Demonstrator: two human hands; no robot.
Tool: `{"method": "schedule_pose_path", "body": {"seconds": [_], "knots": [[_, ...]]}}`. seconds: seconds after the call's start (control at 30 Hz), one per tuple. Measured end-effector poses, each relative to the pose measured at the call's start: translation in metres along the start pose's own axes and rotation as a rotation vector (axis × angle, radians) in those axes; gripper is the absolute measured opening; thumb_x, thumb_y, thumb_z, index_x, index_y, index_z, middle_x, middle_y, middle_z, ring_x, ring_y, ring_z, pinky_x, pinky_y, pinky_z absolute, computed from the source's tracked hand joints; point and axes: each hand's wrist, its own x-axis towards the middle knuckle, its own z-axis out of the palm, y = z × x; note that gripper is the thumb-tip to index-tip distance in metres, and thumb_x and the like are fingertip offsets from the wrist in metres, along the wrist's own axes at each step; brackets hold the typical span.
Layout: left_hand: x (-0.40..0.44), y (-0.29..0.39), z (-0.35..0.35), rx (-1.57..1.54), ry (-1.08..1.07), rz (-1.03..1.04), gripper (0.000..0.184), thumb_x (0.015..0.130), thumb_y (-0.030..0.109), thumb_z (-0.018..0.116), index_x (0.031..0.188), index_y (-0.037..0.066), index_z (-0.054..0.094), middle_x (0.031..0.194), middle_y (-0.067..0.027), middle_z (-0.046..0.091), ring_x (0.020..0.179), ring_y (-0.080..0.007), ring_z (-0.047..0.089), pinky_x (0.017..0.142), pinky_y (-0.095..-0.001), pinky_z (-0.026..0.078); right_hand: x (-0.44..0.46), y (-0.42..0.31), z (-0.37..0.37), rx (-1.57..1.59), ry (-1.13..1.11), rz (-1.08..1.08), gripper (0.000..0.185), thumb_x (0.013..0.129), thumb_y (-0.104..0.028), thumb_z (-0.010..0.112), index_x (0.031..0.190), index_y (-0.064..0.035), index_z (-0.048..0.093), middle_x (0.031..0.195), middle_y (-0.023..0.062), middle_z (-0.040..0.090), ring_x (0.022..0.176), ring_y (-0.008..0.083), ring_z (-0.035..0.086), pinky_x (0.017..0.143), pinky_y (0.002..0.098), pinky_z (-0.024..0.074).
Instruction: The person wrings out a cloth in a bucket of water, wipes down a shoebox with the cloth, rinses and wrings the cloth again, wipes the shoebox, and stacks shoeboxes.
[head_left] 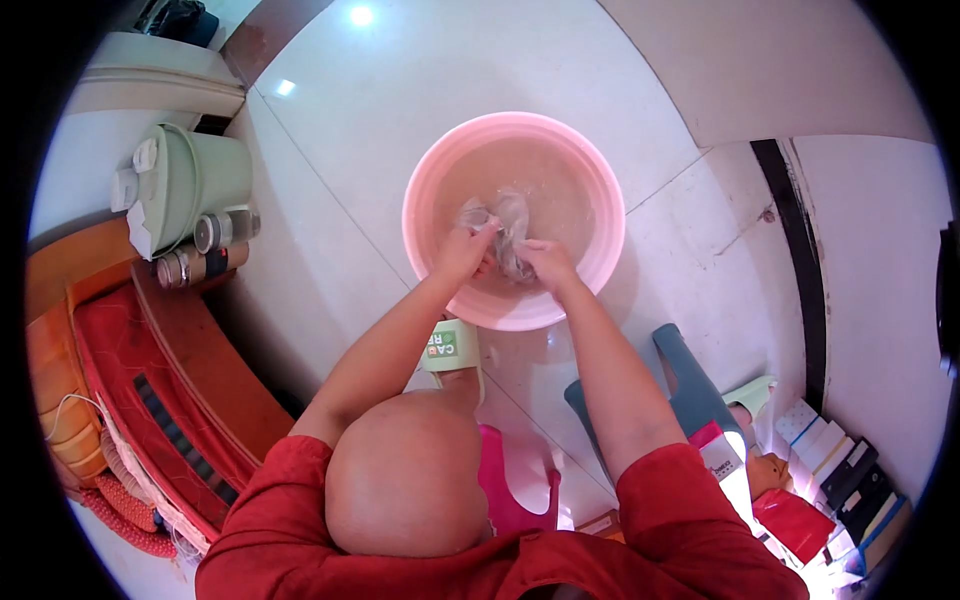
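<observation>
A round pink basin stands on the tiled floor and holds cloudy water. In the water is a thin, translucent greyish cloth or film, crumpled and wet. My left hand pinches its left part near the middle of the basin. On its right side my right hand grips another part, fingers pressed together. The stretch between the hands hangs loosely and partly lies under water.
At the left are a pale green bucket, jars and a red-cushioned wooden seat. A green slipper is just below the basin. Grey-blue and pink stools stand lower right, near boxes.
</observation>
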Motion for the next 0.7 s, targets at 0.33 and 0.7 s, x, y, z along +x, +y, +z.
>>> {"method": "schedule_pose_path", "body": {"seconds": [0.33, 0.7], "knots": [[0.006, -0.030, 0.025, -1.069, -0.211, -0.456, 0.025, 0.088, 0.018, 0.062, 0.105, 0.000, 0.061, 0.092, -0.0122, 0.066, 0.083, -0.0238, 0.066, 0.071, -0.0400, 0.057, 0.004, 0.014, 0.002, 0.038, 0.540, -0.087, 0.021, 0.090, -0.015, 0.061, 0.099, 0.0026, 0.068, 0.076, 0.0019, 0.064, 0.069, 0.0130, 0.058, 0.063, 0.0281, 0.0457], [-0.021, -0.002, 0.002, 0.277, -0.105, 0.147, 0.058, 0.084, 0.003, 0.056, 0.139, 0.011, 0.040, 0.132, -0.0224, 0.047, 0.110, -0.0375, 0.058, 0.100, -0.0429, 0.045, -0.025, -0.018, 0.009, -0.739, 0.428, -0.254, 0.037, 0.091, -0.016, 0.053, 0.127, -0.0105, 0.054, 0.109, 0.0180, 0.066, 0.105, 0.0400, 0.061, 0.090, 0.0456, 0.0470]]}}
